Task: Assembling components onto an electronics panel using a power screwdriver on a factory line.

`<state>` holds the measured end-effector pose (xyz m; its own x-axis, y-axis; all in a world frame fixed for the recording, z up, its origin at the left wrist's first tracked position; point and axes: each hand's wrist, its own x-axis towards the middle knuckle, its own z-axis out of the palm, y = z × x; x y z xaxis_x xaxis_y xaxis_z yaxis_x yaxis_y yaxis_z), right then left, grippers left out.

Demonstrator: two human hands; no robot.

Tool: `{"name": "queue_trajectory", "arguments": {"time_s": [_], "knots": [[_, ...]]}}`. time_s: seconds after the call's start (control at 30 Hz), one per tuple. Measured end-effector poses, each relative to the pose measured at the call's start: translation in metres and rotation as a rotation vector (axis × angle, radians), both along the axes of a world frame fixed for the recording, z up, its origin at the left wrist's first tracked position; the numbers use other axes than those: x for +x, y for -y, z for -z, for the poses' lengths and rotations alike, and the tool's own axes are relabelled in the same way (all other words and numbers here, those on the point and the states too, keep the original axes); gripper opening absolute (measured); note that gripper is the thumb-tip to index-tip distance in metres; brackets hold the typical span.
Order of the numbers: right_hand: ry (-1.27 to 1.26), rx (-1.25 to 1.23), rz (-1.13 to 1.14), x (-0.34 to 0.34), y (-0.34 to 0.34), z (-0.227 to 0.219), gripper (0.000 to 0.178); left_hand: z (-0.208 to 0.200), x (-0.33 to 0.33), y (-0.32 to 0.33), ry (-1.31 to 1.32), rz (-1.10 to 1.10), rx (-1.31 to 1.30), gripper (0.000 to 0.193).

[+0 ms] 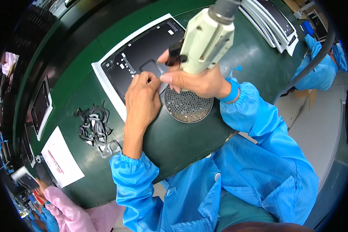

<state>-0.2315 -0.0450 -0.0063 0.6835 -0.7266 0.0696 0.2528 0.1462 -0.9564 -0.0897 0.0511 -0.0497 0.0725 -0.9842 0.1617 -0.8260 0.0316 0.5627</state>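
My right hand (pixel 203 84) is wrapped round a pale green electric screwdriver (pixel 208 42) with a black lever on its side. The tool stands near upright; its tip is hidden behind my hand. My left hand (pixel 142 99) has its fingers curled in a pinch beside my right thumb, over the lower right edge of a black panel (pixel 141 48). Anything between these fingertips is hidden. White sheet padding (pixel 103 76) lies under the panel, which bears small white patches. Just below my right hand sits a round dish (pixel 189 108) with dark holes and small brassy screws.
Left of my forearm lies a tangle of black and grey strips (pixel 93 125), with a clear plastic piece (pixel 110 148) beside it. A white paper sheet (pixel 62 158) holds a pink pen-like object. Stacked padded panels (pixel 268 23) stand far right. Other people (pixel 67 210) work nearby.
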Motion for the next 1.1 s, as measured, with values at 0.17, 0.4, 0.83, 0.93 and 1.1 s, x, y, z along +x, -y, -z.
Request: {"name": "queue_trajectory", "arguments": {"time_s": [0.17,0.4,0.83,0.93,1.1], "knots": [[-0.048,0.013,-0.043,-0.001,-0.006,0.008,0.033,-0.001,-0.002,0.002,-0.012,-0.023,-0.004,0.027],[-0.105,0.043,-0.083,-0.001,-0.008,0.006,0.03,-0.004,-0.002,0.0,0.019,-0.013,-0.029,0.027],[-0.003,-0.128,-0.045,-0.004,-0.011,0.01,0.038,-0.005,-0.004,0.0,0.018,0.002,-0.055,0.024],[0.031,-0.12,-0.039,-0.003,-0.013,0.014,0.039,-0.004,-0.002,0.0,0.05,0.014,-0.048,0.024],[0.046,-0.069,-0.022,0.001,-0.009,0.006,0.042,0.003,0.002,0.0,0.016,0.01,-0.057,0.021]]}}
